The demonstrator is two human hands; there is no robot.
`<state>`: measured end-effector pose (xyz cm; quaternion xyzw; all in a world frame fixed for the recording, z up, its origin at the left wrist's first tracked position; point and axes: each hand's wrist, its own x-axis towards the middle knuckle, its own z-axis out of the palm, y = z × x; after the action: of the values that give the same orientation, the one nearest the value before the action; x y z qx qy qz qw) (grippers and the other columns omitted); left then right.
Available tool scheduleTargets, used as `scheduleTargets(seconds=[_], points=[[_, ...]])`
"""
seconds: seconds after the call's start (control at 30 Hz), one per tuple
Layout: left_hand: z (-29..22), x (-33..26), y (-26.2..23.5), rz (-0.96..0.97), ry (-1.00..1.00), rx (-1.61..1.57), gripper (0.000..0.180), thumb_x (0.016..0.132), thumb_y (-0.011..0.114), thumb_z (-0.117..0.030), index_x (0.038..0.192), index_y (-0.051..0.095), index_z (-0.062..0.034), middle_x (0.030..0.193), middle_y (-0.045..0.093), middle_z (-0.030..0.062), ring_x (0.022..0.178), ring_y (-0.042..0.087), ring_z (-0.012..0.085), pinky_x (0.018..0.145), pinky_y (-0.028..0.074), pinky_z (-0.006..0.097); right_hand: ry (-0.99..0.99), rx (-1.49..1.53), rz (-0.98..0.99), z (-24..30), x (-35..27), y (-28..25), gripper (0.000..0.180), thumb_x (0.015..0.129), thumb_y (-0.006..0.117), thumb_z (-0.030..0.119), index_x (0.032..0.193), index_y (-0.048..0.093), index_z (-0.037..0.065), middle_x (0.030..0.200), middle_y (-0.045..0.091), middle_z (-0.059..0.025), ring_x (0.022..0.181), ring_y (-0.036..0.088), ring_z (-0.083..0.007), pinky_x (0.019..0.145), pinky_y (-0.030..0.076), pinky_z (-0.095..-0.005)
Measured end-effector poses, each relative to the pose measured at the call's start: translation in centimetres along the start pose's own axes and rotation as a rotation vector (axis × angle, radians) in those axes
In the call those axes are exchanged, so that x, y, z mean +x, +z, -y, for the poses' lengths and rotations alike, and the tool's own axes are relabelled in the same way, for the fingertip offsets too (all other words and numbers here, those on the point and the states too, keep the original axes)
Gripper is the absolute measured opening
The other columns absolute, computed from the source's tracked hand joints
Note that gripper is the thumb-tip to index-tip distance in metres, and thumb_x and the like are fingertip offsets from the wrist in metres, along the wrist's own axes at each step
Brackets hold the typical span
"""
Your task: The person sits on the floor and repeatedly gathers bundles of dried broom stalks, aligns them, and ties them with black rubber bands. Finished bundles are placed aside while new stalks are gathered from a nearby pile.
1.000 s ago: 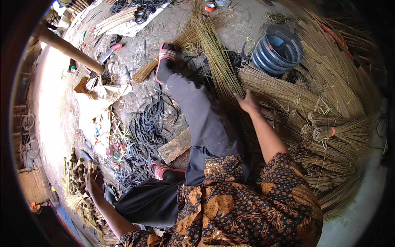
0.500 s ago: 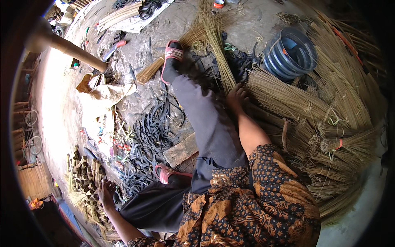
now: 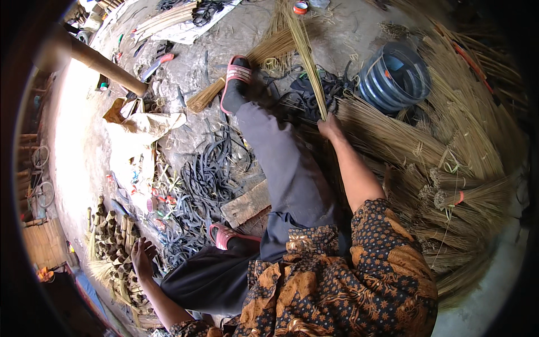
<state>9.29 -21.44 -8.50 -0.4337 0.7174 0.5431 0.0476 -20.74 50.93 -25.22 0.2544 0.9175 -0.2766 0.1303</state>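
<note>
In the head view, take the blue bucket [image 3: 373,90] as the landmark: the straw bundle [image 3: 307,53] lies to its left, a slim, pale sheaf whose long axis runs away from the person, from a near end just below and left of the bucket to a far end above and left of it. The right hand [image 3: 329,126], below and left of the bucket, is closed around that near end, so the bundle stretches forward from the fist and slightly leftward. The left hand [image 3: 144,255] is well apart, far below and left of the bucket, its fingers loosely spread and nothing visible between them, beside a heap of short handles [image 3: 115,236]. Of the two hands, the right is plainly the nearer. Left of the bucket, the bundle crosses a loose broom [image 3: 269,49]; a big straw pile [image 3: 393,132] spreads below and right of the bucket.
</note>
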Motion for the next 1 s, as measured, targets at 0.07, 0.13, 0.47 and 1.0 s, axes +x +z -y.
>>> scheduleTargets(seconds=[0.07, 0.13, 0.47, 1.0], points=[[-0.2, 0.0, 0.2, 0.022, 0.035, 0.019, 0.047, 0.108, 0.059, -0.041, 0.135, 0.062, -0.0037, 0.113, 0.072, 0.0132, 0.087, 0.070, 0.0201, 0.075, 0.057, 0.033, 0.013, 0.003, 0.041, 0.3, -0.6, -2.3, 0.063, 0.090, 0.060, 0.024, 0.148, 0.049, 0.001, 0.127, 0.069, -0.0288, 0.117, 0.067, -0.0458, 0.102, 0.053, -0.0529], [-0.4, 0.0, 0.4, 0.011, 0.014, 0.010, 0.047, 0.107, 0.061, -0.043, 0.135, 0.063, -0.0045, 0.112, 0.072, 0.0131, 0.086, 0.070, 0.0202, 0.074, 0.057, 0.033, 0.024, -0.074, -0.009, 0.4, -1.0, -3.7, 0.062, 0.093, 0.061, 0.026, 0.147, 0.047, 0.001, 0.127, 0.069, -0.0272, 0.116, 0.068, -0.0431, 0.098, 0.055, -0.0521], [-0.7, 1.1, 0.6, 0.035, 0.011, 0.044, 0.052, 0.104, 0.063, -0.048, 0.135, 0.062, -0.0053, 0.116, 0.072, 0.0134, 0.089, 0.071, 0.0205, 0.075, 0.058, 0.033, -0.099, -0.399, -0.303, -5.9, -0.4, 2.2, 0.078, 0.094, 0.072, 0.037, 0.155, 0.039, 0.002, 0.153, 0.049, -0.0222, 0.139, 0.050, -0.0416, 0.116, 0.041, -0.0549], [-11.8, 12.1, 20.5, 0.649, 0.141, 0.614, 0.038, 0.104, 0.060, -0.042, 0.121, 0.061, -0.0081, 0.085, 0.067, 0.0059, 0.064, 0.067, 0.0161, 0.053, 0.053, 0.028, -0.104, 0.384, -1.049, -19.0, -26.3, -25.3, 0.034, 0.104, 0.064, 0.025, 0.131, 0.064, 0.006, 0.116, 0.072, -0.0182, 0.104, 0.072, -0.0278, 0.087, 0.057, -0.0386]])
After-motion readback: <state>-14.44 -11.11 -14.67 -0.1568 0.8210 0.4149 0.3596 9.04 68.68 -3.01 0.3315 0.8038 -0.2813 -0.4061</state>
